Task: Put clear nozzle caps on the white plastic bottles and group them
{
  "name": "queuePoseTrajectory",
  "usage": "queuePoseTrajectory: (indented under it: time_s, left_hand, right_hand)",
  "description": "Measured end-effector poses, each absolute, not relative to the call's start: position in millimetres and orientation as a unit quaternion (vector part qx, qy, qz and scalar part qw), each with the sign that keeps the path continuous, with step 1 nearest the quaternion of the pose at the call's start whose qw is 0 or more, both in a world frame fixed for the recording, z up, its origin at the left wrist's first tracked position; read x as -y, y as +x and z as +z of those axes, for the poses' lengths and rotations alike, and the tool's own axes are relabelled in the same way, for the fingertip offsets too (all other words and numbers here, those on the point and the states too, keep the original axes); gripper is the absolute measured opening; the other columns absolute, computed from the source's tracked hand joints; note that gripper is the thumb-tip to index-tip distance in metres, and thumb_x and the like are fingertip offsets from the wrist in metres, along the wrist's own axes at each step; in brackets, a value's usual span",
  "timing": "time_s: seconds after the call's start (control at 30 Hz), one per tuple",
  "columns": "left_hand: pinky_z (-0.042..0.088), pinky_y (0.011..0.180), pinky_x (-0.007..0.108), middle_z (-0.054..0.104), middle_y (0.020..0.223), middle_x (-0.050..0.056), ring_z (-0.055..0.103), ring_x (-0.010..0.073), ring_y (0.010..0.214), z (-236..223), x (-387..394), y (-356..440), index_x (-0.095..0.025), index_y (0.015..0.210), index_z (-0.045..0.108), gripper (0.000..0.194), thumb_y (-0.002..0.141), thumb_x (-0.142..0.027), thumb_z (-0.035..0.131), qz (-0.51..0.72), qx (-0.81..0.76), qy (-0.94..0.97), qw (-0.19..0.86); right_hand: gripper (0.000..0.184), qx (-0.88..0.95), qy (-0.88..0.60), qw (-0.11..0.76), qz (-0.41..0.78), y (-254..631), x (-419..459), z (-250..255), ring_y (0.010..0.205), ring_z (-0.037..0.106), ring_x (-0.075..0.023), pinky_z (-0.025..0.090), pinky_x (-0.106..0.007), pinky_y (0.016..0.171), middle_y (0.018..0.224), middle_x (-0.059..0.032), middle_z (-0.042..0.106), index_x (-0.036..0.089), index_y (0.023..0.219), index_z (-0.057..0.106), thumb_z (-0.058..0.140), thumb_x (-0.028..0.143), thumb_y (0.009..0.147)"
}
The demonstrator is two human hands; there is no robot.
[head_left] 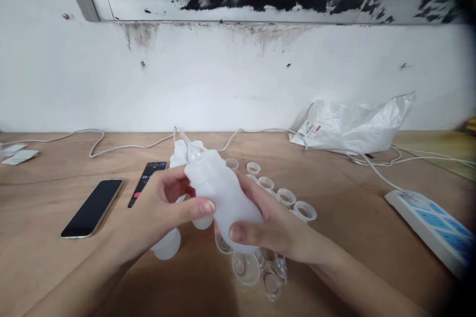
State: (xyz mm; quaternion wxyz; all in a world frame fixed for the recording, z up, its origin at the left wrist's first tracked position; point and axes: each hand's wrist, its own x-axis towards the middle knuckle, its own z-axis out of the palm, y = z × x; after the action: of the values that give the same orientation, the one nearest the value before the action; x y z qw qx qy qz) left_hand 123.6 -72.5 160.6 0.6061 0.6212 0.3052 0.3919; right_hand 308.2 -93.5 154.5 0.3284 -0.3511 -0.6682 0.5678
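A white translucent squeeze bottle [232,203] with a clear pointed nozzle [194,151] tilts up and to the left between my hands. My right hand [273,223] wraps round its body, thumb across the front. My left hand [167,198] grips it near the neck, with the thumb on the near side. Behind and below my left hand stand more white bottles [169,244], partly hidden. Several white ring caps [305,211] lie in rows right of the bottle. Clear plastic nozzle pieces [246,268] lie under my right hand.
A dark phone [92,208] lies at left, beside another phone showing a timer [143,183]. A white plastic bag [349,126] rests against the wall. A power strip [431,223] is at right, and a white cable [260,130] runs along the back.
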Motion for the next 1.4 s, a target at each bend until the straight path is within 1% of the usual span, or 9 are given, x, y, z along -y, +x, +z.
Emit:
queuePoseTrajectory:
  time_s: [0.17,0.3,0.4,0.57,0.77,0.93,1.1,1.33,1.4]
  left_hand:
    - [0.045,0.065,0.026,0.068,0.083,0.002,0.06,0.0196,0.079,163,70,119,-0.018,0.087,0.064,0.027,0.069,-0.038,0.065,0.462,-0.344,0.568,0.588]
    - [0.043,0.066,0.026,0.067,0.087,0.002,0.057,0.0216,0.087,173,63,112,-0.017,0.088,0.063,0.028,0.071,-0.039,0.06,0.52,-0.376,0.532,0.552]
    - [0.043,0.071,0.028,0.067,0.088,0.001,0.054,0.0224,0.092,177,61,109,-0.017,0.085,0.063,0.026,0.071,-0.039,0.06,0.538,-0.37,0.529,0.541]
    - [0.043,0.073,0.028,0.066,0.09,0.001,0.053,0.0228,0.095,178,62,111,-0.018,0.087,0.064,0.025,0.072,-0.038,0.06,0.533,-0.36,0.534,0.548]
    - [0.044,0.061,0.023,0.067,0.081,0.001,0.059,0.0208,0.084,175,59,112,-0.019,0.09,0.065,0.025,0.072,-0.035,0.061,0.498,-0.376,0.551,0.554]
    - [0.045,0.057,0.023,0.067,0.08,0.0,0.06,0.0171,0.07,166,57,112,-0.025,0.099,0.061,0.027,0.073,-0.035,0.059,0.419,-0.381,0.596,0.569]
    - [0.043,0.051,0.019,0.063,0.072,0.0,0.058,0.0149,0.064,167,63,117,-0.023,0.094,0.061,0.028,0.072,-0.041,0.06,0.364,-0.396,0.631,0.56]
    - [0.04,0.044,0.02,0.061,0.062,0.001,0.056,0.0151,0.056,175,81,130,-0.021,0.109,0.05,0.047,0.076,-0.054,0.046,0.279,-0.45,0.586,0.613]
    - [0.043,0.047,0.022,0.062,0.067,0.002,0.057,0.0163,0.059,175,84,131,-0.022,0.112,0.048,0.05,0.075,-0.056,0.046,0.269,-0.48,0.592,0.588]
  right_hand:
    - [0.064,0.816,-0.459,0.187,0.297,327,105,158,0.097,0.054,-0.0258,0.047,-0.039,0.076,0.11,-0.0103,0.054,0.019,0.114,0.046,0.063,0.055,0.063]
    - [0.054,0.856,-0.508,0.033,0.092,324,122,141,0.086,0.058,-0.0317,0.048,-0.044,0.069,0.095,-0.0164,0.06,0.01,0.096,0.058,0.074,0.042,0.055]
    - [0.046,0.856,-0.514,-0.025,0.034,307,125,122,0.076,0.061,-0.0304,0.048,-0.042,0.064,0.084,-0.0172,0.065,0.009,0.086,0.06,0.076,0.033,0.05]
    - [0.042,0.846,-0.526,-0.09,0.023,292,118,111,0.065,0.063,-0.0277,0.048,-0.037,0.058,0.072,-0.0145,0.067,0.007,0.087,0.061,0.072,0.017,0.047]
    - [0.029,0.866,-0.491,0.016,0.093,328,119,138,0.065,0.061,-0.0244,0.046,-0.033,0.053,0.071,-0.0071,0.065,0.014,0.088,0.059,0.061,0.015,0.058]
    - [0.056,0.867,-0.379,0.079,0.312,366,97,175,0.065,0.06,-0.0122,0.047,-0.021,0.054,0.085,0.0012,0.064,0.029,0.119,0.049,0.061,0.015,0.066]
    - [0.061,0.767,-0.348,0.259,0.472,385,77,182,0.075,0.061,-0.0145,0.05,-0.028,0.061,0.088,0.0007,0.062,0.032,0.127,0.037,0.059,0.019,0.072]
    - [0.033,0.581,-0.301,0.517,0.553,354,68,157,0.096,0.058,-0.0177,0.045,-0.033,0.085,0.097,-0.0006,0.065,0.026,0.094,0.06,0.07,0.018,0.064]
    - [0.03,0.52,-0.274,0.588,0.555,343,63,151,0.099,0.056,-0.0171,0.043,-0.032,0.089,0.097,0.0001,0.065,0.026,0.093,0.062,0.07,0.021,0.064]
